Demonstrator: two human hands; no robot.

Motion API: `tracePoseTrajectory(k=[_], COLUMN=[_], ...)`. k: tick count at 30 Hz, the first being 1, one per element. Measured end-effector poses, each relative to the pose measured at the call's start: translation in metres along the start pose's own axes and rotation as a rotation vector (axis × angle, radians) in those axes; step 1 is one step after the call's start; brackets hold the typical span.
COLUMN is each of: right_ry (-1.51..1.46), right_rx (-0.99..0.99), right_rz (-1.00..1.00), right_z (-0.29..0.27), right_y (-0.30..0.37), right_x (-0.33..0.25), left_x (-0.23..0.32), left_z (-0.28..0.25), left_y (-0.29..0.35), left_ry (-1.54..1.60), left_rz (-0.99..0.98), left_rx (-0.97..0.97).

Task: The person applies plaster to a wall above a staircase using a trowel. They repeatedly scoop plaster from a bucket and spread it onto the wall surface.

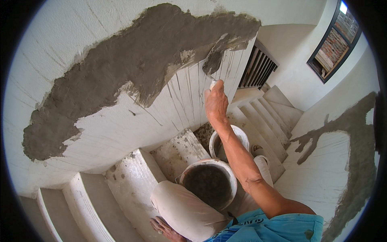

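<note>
My right hand [216, 101] grips the pale handle of a trowel [213, 64], its blade smeared with grey mortar and held against the wall. The blade is at the lower edge of a large patch of wet-looking grey mortar [133, 52] on the white wall, near its right end. Thin grey drips run down the wall below. My left hand [166, 230] lies with its fingers apart on a stair step beside my knee, partly hidden by my leg; it holds nothing.
Between my legs stands a bucket [232, 193] with dark grey contents. Just beyond it, a second white bucket [240, 133] is partly behind my forearm. Spattered steps [135, 171] run down toward a dark railing [258, 66]. Another mortar patch [360, 133] marks the right wall, below a dark-framed window [336, 38].
</note>
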State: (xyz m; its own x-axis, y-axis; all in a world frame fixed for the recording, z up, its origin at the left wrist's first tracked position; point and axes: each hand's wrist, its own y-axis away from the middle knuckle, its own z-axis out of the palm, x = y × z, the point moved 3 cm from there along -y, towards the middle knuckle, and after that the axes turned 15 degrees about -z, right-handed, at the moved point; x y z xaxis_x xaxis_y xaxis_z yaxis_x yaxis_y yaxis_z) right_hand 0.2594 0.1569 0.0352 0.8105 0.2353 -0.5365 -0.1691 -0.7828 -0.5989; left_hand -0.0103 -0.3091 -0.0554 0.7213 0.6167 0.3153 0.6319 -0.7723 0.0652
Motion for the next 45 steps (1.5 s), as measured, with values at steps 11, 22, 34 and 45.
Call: tracePoseTrajectory(k=[11,22,34,45], right_ry=[-0.450,-0.310,-0.333,-0.265], right_rx=[0.117,0.052,0.101,-0.114], right_rz=[0.030,-0.093,-0.119,-0.253], right_z=[-0.022,-0.018,-0.041,-0.054], right_y=[0.027,0.017,-0.015,-0.008], right_x=[0.028,0.023,0.076,0.072], left_x=[0.002,-0.008,-0.006,-0.009], left_z=[0.003,0.007,0.011,0.012], left_y=[0.000,-0.002,0.000,0.000], left_ry=[-0.021,-0.050,-0.005,0.000], left_rz=[0.004,0.013,-0.048,-0.029], left_rx=[0.043,0.007,-0.017,0.007])
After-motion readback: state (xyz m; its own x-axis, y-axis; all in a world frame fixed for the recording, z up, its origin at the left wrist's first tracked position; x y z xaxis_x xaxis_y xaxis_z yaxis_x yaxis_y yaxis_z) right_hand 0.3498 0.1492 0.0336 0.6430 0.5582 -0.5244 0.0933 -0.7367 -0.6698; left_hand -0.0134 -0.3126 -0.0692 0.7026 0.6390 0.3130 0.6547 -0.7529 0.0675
